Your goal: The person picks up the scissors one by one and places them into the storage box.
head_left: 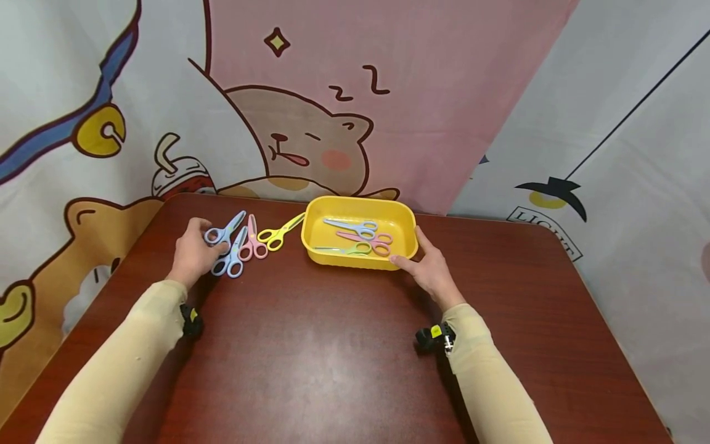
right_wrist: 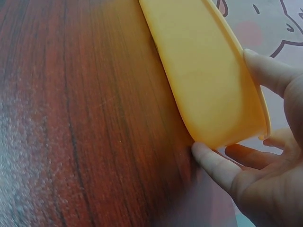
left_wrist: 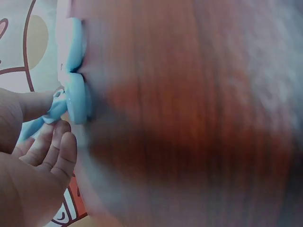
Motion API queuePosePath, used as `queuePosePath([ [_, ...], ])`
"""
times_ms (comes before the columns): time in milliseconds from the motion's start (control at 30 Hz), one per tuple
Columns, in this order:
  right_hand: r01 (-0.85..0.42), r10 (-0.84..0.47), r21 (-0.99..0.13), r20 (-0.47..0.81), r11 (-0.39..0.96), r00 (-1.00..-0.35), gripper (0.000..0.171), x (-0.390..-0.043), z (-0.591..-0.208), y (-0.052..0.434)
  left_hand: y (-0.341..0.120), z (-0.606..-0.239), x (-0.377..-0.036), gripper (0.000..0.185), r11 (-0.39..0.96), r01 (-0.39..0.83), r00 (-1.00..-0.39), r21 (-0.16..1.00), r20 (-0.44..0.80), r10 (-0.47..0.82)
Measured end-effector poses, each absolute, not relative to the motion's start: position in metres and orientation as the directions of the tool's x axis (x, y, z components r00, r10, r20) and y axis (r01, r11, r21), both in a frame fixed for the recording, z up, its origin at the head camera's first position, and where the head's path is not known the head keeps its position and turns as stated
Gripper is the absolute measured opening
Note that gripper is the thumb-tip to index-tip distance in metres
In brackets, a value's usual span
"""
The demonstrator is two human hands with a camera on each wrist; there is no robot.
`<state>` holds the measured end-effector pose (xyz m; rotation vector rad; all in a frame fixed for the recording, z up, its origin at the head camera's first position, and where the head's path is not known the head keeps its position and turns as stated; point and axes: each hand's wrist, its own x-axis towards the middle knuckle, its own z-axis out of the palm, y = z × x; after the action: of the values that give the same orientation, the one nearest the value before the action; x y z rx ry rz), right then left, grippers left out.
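Observation:
My left hand [head_left: 191,253] pinches a pair of light blue scissors [head_left: 228,229] by a handle, blades pointing away to the right. In the left wrist view, thumb and fingertips meet on a blue handle [left_wrist: 57,108]. Just below lies a second pair of blue scissors [head_left: 235,251], with pink scissors [head_left: 252,240] and yellow scissors [head_left: 281,232] to its right. My right hand [head_left: 429,271] grips the right end of a yellow basket [head_left: 360,261], its thumb at the near rim. Inside the basket lie blue scissors [head_left: 355,227], pink scissors [head_left: 377,242] and green-handled scissors [head_left: 355,249].
The dark brown table [head_left: 333,345] has its far edge close behind the basket. A cartoon-printed cloth [head_left: 432,111] hangs behind the table and along its sides. The yellow scissors' blade tips lie against or very near the basket's left end.

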<state>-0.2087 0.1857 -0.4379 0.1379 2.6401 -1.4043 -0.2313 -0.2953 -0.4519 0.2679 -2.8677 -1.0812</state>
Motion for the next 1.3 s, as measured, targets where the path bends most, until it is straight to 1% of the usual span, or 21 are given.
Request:
queuePosePath([
  [200,0.138,0.005,-0.824,-0.162,0.549,-0.987,0.104,-0.208,-0.438,0.186,-0.295,-0.447,-0.233,0.056,0.703,-0.12,-0.967,0.701,0.078,-0.243],
  [367,0.126,-0.001,-0.825,-0.151,0.551,-0.988,0.103,-0.208,-0.438,0.186,-0.296,-0.442,-0.234,0.049,0.638,-0.108,-0.963,0.762,0.081,-0.259],
  [567,0.128,0.001,-0.825,-0.152,0.55,-0.988,0.103,-0.208,-0.438,0.185,-0.297,-0.435,-0.233,0.047,0.556,-0.118,-0.956,0.823,0.057,-0.286],
  [700,0.127,0.001,-0.827,-0.152,0.547,-0.988,0.103,-0.209,-0.439,0.185,-0.297,-0.431,-0.233,0.046,0.544,-0.114,-0.954,0.832,0.062,-0.294],
  [933,0.123,-0.001,-0.821,-0.149,0.557,-0.989,0.105,-0.209,-0.438,0.187,-0.291,-0.425,-0.23,0.045,0.548,-0.067,-0.954,0.834,0.107,-0.279],
  [1300,0.126,-0.001,-0.826,-0.152,0.549,-0.988,0.104,-0.21,-0.44,0.187,-0.281,-0.42,-0.229,0.045,0.491,-0.006,-0.955,0.871,0.14,-0.26],
])
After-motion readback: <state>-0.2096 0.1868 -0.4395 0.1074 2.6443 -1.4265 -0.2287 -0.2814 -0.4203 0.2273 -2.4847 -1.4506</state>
